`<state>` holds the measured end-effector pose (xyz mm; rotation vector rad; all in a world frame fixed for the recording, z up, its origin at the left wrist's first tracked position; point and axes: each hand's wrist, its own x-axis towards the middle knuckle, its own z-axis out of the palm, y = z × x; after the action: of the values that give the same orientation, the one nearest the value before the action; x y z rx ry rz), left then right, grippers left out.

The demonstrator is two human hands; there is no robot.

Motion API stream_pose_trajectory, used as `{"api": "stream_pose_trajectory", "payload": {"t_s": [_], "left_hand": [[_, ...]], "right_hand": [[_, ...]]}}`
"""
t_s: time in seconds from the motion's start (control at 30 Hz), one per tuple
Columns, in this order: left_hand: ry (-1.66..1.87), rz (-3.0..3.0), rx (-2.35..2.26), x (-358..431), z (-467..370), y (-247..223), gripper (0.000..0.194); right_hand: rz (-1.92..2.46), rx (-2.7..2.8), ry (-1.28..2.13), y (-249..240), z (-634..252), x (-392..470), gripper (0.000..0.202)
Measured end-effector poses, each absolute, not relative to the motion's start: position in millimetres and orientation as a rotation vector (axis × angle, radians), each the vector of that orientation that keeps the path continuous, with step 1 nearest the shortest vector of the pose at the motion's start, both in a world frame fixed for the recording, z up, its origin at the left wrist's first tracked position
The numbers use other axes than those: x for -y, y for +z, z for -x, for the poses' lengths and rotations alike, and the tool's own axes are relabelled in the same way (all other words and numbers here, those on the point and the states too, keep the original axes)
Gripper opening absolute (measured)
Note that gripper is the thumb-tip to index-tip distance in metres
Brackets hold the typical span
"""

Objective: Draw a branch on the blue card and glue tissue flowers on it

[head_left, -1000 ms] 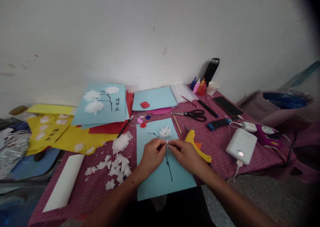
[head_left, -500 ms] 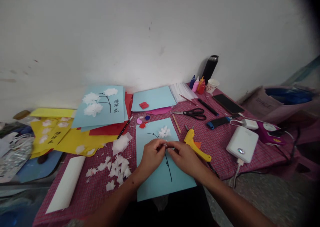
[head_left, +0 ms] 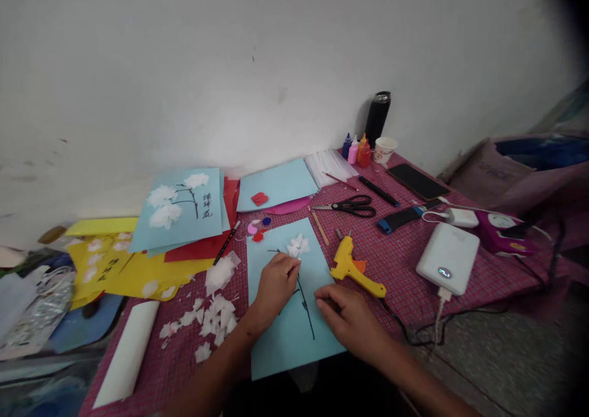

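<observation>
I saw a person at a desk (head_left: 402, 263) with a red checked cloth on it. A blue sheet (head_left: 276, 349) lay flat in front of them. A black branch (head_left: 305, 306) ran up it, and a white paper flower (head_left: 299, 244) sat near the top. The left hand (head_left: 277, 282) was over the sheet, its fingers pinched close together just below the flower. I couldn't tell if they held a bit of paper. The right hand (head_left: 345, 316) was over the sheet's right edge, fingers loosely curled, the thumb a little apart from the first finger. I couldn't tell if that hand touched the sheet.

A yellow glue gun (head_left: 341, 260) lay just past the right hand, and black scissors (head_left: 355, 206) lay farther back. To the left of the sheet was a pile of white paper scraps (head_left: 218, 316). Behind that, a blue card (head_left: 197, 233) had three fluffy white flowers (head_left: 165, 216).
</observation>
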<state>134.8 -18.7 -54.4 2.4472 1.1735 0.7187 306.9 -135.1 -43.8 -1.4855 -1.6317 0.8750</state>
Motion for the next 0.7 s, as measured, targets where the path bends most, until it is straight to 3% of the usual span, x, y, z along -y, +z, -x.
{"api": "stream_pose_trajectory", "payload": {"t_s": [0.7], "left_hand": [[0.549, -2.482, -1.375, 9, -149, -46, 0.017]], "right_hand": [[1.430, 1.586, 0.870, -47, -309, 138, 0.014]]}}
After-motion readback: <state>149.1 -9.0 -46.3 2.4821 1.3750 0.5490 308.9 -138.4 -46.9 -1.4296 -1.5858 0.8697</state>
